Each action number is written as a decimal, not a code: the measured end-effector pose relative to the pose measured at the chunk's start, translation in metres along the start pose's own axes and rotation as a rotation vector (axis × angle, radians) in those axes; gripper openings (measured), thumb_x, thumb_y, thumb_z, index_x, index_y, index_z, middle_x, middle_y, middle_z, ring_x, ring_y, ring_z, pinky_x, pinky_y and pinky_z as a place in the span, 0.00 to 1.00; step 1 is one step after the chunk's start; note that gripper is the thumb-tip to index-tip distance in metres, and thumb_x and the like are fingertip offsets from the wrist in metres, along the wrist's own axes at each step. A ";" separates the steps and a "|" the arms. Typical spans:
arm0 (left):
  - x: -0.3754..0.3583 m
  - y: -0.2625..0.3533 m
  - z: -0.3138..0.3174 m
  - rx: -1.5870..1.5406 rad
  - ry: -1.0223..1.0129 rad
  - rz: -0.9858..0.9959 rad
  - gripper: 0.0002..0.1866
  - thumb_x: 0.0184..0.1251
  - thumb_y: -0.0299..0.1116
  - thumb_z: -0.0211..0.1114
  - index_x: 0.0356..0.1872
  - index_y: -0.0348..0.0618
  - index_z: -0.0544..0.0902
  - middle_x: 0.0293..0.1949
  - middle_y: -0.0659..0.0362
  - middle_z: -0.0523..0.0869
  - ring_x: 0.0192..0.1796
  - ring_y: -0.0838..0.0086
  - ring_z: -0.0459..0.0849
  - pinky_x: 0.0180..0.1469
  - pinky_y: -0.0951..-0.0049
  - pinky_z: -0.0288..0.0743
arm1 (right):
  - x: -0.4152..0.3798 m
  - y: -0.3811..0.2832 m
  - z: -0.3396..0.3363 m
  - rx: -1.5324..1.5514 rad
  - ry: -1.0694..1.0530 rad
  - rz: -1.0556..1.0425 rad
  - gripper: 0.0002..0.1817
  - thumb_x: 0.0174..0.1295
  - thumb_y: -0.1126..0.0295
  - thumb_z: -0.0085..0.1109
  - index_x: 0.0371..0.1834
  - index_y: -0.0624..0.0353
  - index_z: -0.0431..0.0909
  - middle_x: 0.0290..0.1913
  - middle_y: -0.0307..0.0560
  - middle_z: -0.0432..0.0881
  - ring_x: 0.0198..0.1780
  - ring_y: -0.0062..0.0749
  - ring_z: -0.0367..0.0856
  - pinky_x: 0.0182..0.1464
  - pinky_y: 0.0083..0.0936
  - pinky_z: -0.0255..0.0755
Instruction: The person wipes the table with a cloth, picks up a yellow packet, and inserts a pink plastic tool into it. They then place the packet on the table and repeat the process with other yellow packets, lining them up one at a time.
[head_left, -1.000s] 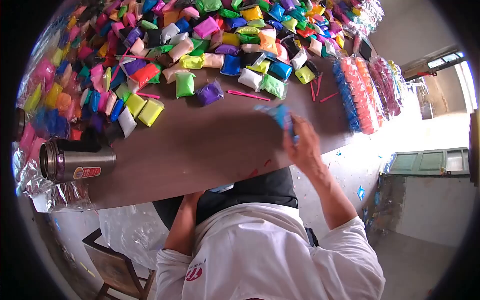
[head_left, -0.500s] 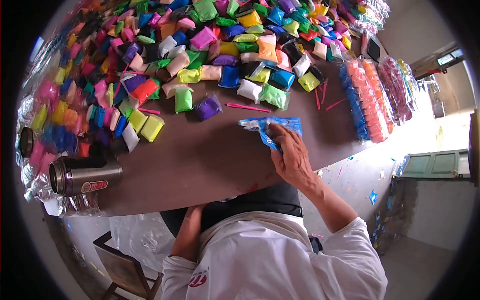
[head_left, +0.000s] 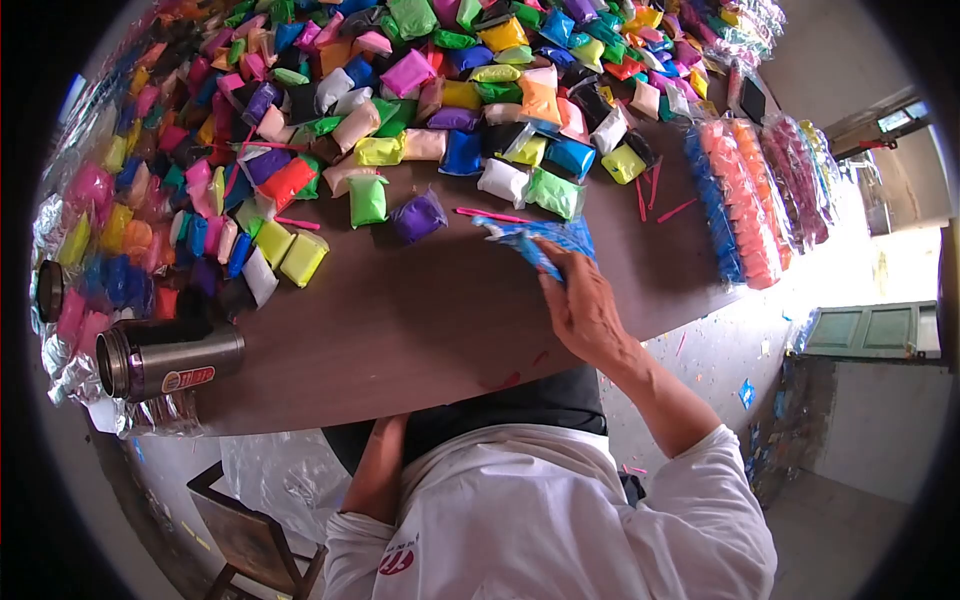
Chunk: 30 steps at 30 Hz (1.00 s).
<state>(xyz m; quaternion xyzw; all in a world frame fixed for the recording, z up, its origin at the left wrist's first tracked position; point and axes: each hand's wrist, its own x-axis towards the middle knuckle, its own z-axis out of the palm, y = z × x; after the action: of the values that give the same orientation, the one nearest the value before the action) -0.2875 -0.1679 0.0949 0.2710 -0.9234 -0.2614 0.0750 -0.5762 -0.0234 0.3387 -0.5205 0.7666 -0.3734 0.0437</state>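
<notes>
My right hand is closed on a crumpled blue and white plastic packet, fingers pinching its near side above the brown table. Just beyond the packet, a bright green clay pouch and a thin pink stick lie on the table. A white pouch is beside the green one, and a purple pouch lies further left. Of my left arm, the forearm shows; that hand is hidden below the table edge at my lap, so its fingers cannot be seen.
A heap of colourful pouches covers the far and left table. An open steel flask lies on its side at the left edge. Wrapped rows of coloured pieces stand right. A wooden chair is at lower left.
My right hand has moved slightly away from my body with the blue packet, which is now close to the green pouch and pink stick. My left arm is nearly unchanged.
</notes>
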 end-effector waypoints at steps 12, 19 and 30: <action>0.005 0.005 0.000 0.000 0.002 -0.007 0.29 0.67 0.54 0.58 0.63 0.51 0.74 0.63 0.55 0.75 0.63 0.61 0.73 0.62 0.55 0.70 | 0.003 -0.006 0.000 -0.324 -0.304 -0.193 0.29 0.58 0.71 0.59 0.65 0.60 0.68 0.68 0.53 0.68 0.71 0.45 0.63 0.67 0.42 0.59; 0.004 0.005 0.001 -0.002 0.002 -0.011 0.28 0.67 0.54 0.58 0.63 0.51 0.74 0.63 0.55 0.75 0.63 0.61 0.74 0.62 0.56 0.70 | -0.027 0.001 -0.012 -0.375 -0.280 -0.030 0.26 0.61 0.67 0.58 0.64 0.60 0.72 0.71 0.52 0.65 0.73 0.45 0.61 0.69 0.42 0.57; 0.000 0.006 0.000 0.011 0.004 0.000 0.28 0.68 0.54 0.57 0.63 0.51 0.74 0.63 0.54 0.75 0.63 0.62 0.74 0.62 0.56 0.71 | 0.012 -0.018 0.017 -0.304 -0.286 -0.155 0.27 0.69 0.54 0.49 0.65 0.59 0.71 0.71 0.54 0.65 0.73 0.46 0.60 0.70 0.44 0.55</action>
<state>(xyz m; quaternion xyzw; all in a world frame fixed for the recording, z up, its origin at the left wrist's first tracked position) -0.2907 -0.1635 0.0979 0.2721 -0.9246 -0.2556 0.0753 -0.5599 -0.0455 0.3416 -0.6261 0.7578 -0.1784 0.0442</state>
